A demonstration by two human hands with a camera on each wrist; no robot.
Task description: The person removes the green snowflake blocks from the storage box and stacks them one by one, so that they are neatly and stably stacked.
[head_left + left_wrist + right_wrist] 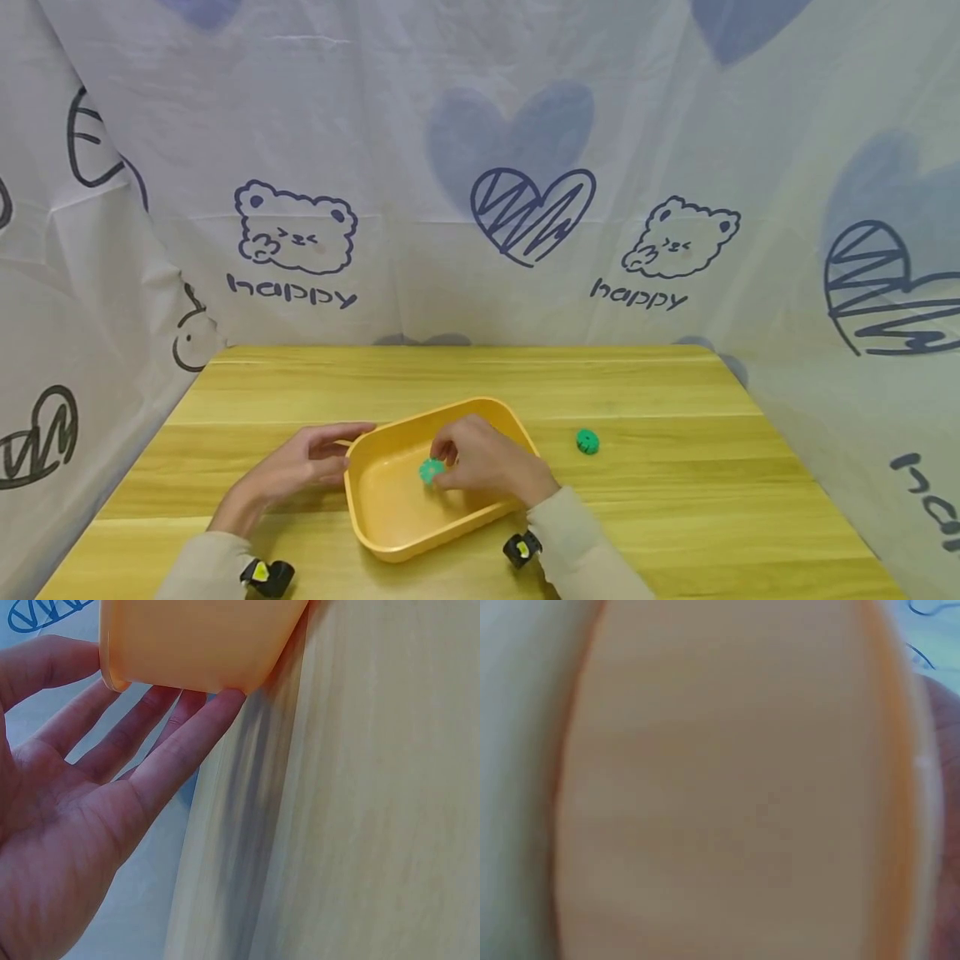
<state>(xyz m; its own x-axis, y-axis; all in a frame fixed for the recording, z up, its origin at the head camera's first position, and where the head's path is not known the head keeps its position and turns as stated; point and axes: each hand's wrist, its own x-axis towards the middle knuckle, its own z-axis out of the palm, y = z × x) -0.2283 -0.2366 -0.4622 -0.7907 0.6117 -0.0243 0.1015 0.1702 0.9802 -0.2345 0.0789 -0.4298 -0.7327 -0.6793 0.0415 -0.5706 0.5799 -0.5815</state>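
Observation:
A yellow plastic bin (397, 533), shallow with rounded corners, stands slanted on the wooden table. Inside it, the thumb and fingertips of my right hand (483, 458) pinch a small green round piece (431, 471) with a notched edge and pale centre. The bin's wall (720, 780) fills the right wrist view and hides most of that hand. My left hand (288, 462) steadies the bin's left end from outside. In the left wrist view its nearly straight fingers (180, 754) touch the bin's outer wall and rim.
A second green round piece (587, 442), darker and with black marks, lies on the table (675, 500) to the right of the bin. A white curtain (412, 275) with blue hearts and bear drawings hangs behind the table and along its sides.

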